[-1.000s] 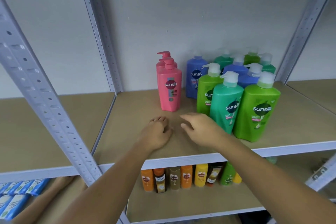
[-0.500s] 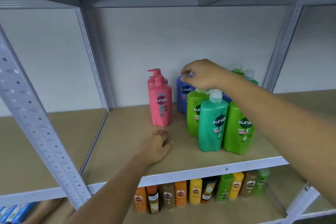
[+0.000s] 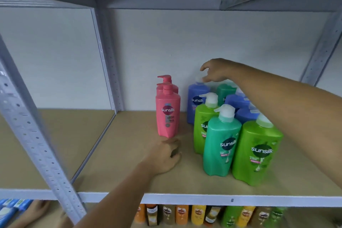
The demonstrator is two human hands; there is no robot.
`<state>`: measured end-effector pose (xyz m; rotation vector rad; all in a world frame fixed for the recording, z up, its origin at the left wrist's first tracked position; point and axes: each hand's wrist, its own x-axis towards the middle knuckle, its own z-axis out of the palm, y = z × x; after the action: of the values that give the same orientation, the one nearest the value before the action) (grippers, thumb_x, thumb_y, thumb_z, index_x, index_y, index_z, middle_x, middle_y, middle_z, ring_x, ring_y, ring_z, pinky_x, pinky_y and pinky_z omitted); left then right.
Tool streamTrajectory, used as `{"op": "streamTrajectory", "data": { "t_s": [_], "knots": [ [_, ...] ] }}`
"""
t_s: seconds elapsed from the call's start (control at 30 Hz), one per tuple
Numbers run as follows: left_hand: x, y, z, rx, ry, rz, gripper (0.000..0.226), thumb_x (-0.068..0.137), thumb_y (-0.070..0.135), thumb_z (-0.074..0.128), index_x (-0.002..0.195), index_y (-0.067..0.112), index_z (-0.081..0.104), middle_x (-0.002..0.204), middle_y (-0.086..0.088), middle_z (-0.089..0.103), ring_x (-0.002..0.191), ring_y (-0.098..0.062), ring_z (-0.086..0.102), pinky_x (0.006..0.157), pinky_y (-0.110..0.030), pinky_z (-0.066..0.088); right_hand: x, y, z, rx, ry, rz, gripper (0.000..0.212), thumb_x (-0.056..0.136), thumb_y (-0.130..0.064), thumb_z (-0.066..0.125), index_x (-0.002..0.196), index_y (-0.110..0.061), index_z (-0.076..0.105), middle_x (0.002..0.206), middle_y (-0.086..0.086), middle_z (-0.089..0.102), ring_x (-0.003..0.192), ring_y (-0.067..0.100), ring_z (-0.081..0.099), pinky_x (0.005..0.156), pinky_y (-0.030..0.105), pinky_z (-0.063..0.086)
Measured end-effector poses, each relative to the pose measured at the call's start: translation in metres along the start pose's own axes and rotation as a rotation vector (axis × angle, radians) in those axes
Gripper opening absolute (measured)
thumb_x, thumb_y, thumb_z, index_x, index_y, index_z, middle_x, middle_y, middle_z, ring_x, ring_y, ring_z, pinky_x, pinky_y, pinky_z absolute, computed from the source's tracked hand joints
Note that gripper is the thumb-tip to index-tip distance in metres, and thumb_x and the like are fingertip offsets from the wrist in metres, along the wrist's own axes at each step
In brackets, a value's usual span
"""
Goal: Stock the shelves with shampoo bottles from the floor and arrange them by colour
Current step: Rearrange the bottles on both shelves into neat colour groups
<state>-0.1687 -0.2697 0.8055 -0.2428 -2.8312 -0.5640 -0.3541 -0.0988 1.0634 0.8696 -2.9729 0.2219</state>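
Two pink pump bottles (image 3: 167, 114) stand one behind the other on the brown shelf board (image 3: 120, 153). To their right is a cluster of blue (image 3: 196, 102), teal (image 3: 222, 144) and light green bottles (image 3: 257, 153). My right hand (image 3: 216, 70) reaches over the cluster to the back. Its fingertips touch the white pump of the rear blue bottle, and the thumb is lifted apart from them. My left hand (image 3: 162, 157) rests on the board in front of the pink bottles, fingers curled under, holding nothing.
A perforated grey upright (image 3: 33, 135) crosses the left foreground. The shelf below carries a row of small orange, yellow, brown and green bottles (image 3: 185, 214), with blue packs (image 3: 9, 209) at far left. Another hand (image 3: 37, 209) shows low on the left.
My right hand rose from the shelf front to the rear blue bottle's pump and now sits a little further back with the thumb spread. My left hand stayed put.
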Motion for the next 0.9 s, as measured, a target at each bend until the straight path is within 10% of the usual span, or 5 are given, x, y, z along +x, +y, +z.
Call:
{"op": "streamTrajectory", "data": {
  "t_s": [0.2, 0.37, 0.9],
  "knots": [
    [0.009, 0.004, 0.004, 0.050, -0.003, -0.064, 0.020, 0.091, 0.038, 0.053, 0.084, 0.019, 0.052, 0.093, 0.002, 0.057, 0.082, -0.025, 0.057, 0.074, -0.041, 0.050, 0.036, 0.009, 0.020, 0.126, -0.152, -0.095, 0.063, 0.082, -0.038, 0.081, 0.137, -0.028, 0.051, 0.112, 0.006, 0.059, 0.089, 0.031, 0.073, 0.070, 0.031, 0.059],
    [0.010, 0.012, 0.006, 0.064, 0.001, -0.092, 0.050, 0.096, 0.046, 0.052, 0.132, 0.014, 0.062, 0.142, -0.004, 0.058, 0.124, -0.023, 0.057, 0.103, -0.034, 0.047, 0.050, 0.013, 0.023, 0.072, -0.124, -0.177, 0.044, 0.083, -0.024, 0.080, 0.119, -0.023, 0.054, 0.100, 0.009, 0.060, 0.070, 0.030, 0.071, 0.058, 0.029, 0.056],
    [0.009, 0.001, 0.014, 0.113, 0.009, -0.055, 0.053, 0.096, 0.053, 0.043, 0.135, 0.022, 0.059, 0.148, 0.001, 0.053, 0.131, -0.020, 0.053, 0.106, -0.034, 0.046, 0.009, 0.044, -0.004, 0.036, -0.056, -0.163, 0.051, 0.088, -0.040, 0.073, 0.133, -0.024, 0.058, 0.122, -0.003, 0.066, 0.106, 0.018, 0.061, 0.097, 0.035, 0.049]
  ]
}}
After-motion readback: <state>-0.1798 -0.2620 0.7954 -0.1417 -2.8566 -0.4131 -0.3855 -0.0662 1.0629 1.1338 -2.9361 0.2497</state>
